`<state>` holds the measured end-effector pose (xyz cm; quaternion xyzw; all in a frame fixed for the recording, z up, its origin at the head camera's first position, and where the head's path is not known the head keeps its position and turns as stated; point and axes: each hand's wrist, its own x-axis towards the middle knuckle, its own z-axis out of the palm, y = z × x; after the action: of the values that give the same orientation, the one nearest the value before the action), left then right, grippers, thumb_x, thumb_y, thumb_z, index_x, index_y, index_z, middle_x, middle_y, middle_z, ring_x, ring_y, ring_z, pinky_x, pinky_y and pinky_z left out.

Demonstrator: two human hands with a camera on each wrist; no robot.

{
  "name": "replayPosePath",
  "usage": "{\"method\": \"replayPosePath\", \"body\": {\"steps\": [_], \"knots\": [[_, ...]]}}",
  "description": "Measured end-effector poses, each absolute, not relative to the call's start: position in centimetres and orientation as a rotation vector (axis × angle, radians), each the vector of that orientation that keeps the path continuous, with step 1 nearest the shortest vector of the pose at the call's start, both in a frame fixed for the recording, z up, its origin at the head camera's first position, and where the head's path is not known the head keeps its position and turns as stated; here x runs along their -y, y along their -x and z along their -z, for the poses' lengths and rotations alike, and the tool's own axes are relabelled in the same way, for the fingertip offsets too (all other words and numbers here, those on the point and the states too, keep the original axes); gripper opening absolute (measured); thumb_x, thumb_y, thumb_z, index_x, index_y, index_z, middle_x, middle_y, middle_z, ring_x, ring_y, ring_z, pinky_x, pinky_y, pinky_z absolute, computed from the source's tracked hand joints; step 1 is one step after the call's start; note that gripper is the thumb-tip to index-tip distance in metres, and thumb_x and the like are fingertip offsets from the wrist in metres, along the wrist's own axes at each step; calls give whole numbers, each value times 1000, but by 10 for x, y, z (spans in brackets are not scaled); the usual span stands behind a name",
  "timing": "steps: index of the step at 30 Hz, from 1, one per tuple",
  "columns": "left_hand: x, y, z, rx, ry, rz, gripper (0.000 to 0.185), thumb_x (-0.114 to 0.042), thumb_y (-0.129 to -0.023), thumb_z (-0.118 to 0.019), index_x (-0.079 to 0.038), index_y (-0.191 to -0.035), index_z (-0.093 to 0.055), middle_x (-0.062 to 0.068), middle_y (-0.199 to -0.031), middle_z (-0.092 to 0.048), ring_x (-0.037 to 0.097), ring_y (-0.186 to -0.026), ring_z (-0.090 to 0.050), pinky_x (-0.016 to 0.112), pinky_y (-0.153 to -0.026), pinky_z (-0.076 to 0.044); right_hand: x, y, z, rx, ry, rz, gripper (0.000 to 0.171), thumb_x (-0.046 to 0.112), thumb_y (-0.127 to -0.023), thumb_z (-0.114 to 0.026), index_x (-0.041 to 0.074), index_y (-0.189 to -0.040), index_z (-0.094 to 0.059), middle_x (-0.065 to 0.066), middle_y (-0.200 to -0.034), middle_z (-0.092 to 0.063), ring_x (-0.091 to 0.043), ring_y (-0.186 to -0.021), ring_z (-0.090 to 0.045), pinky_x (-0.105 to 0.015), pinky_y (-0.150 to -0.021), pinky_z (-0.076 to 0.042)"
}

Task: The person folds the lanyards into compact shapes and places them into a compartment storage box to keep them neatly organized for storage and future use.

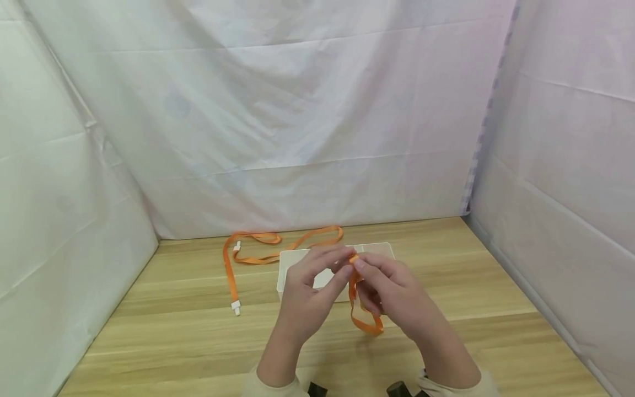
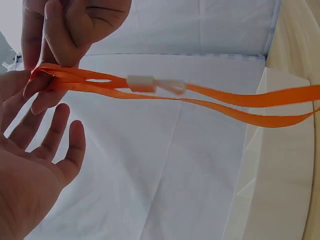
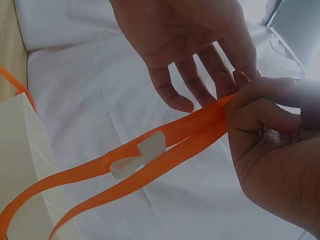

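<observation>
White cloth hangs all around a pale wooden counter [image 1: 198, 331]. Above it, both hands meet over a clear plastic box [image 1: 292, 264].

The right hand [image 1: 397, 298] pinches a folded bunch of flat orange ribbon lanyard [image 3: 165, 145] between thumb and curled fingers [image 3: 260, 110]. The left hand [image 1: 307, 292] has straight, relaxed fingers [image 2: 55, 130]; their tips touch the same fold, from 9 o'clock. From the pinch, two long strands run away side by side with a small white plastic clip [image 2: 155, 84] on them. In the head view a loop hangs down toward 6 o'clock.

A second orange ribbon lanyard with white ends [image 1: 233, 270] lies flat on the counter at 10 o'clock from the hands, well apart.

The hands hide most of the box. I cannot tell how many folds the bunch has.
</observation>
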<state>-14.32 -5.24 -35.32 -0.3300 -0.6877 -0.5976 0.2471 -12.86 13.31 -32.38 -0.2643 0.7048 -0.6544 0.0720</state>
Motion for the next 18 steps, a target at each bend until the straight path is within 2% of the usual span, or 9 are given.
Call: {"method": "replayPosePath", "body": {"steps": [3, 8, 12, 16, 18], "knots": [[49, 142, 356, 1878, 819, 1739, 25, 0, -98, -73, -3, -122, -69, 14, -119, -72, 16, -105, -68, 33, -92, -61, -133, 129, 323, -2145, 784, 1969, 34, 23, -116, -43, -1, -120, -66, -10, -57, -39, -16, -48, -35, -27, -42, -29], [41, 138, 362, 1880, 659, 1885, 17, -5, -97, -76, -2, -103, -61, 10, -117, -68, 17, -121, -72, 34, -93, -60, -133, 130, 323, -2199, 777, 2000, 33, 21, -116, -43, -3, -122, -66, -3, -60, -42, -18, -49, -35, -28, -45, -33], [37, 140, 369, 1896, 659, 1895, 10, -7, -98, -76, -6, -106, -70, 7, -122, -75, 17, -127, -70, 38, -97, -60, -133, 131, 323, -2199, 704, 2039, 32, 24, -115, -45, -1, -119, -67, 1, -59, -40, -15, -49, -34, -27, -45, -30], [36, 143, 374, 1874, 736, 1865, 12, -6, -99, -74, -7, -111, -76, 11, -121, -77, 15, -121, -71, 40, -101, -60, -133, 133, 323, -2167, 688, 2054, 36, 27, -115, -46, 1, -125, -69, 3, -56, -38, -14, -47, -31, -27, -45, -29], [35, 144, 376, 1856, 780, 1861, 12, -4, -100, -72, -4, -111, -77, 14, -120, -77, 14, -117, -71, 38, -103, -60, -132, 135, 323, -2153, 703, 2046, 38, 28, -115, -46, 3, -131, -69, 4, -62, -49, -13, -46, -30, -27, -44, -27]]}}
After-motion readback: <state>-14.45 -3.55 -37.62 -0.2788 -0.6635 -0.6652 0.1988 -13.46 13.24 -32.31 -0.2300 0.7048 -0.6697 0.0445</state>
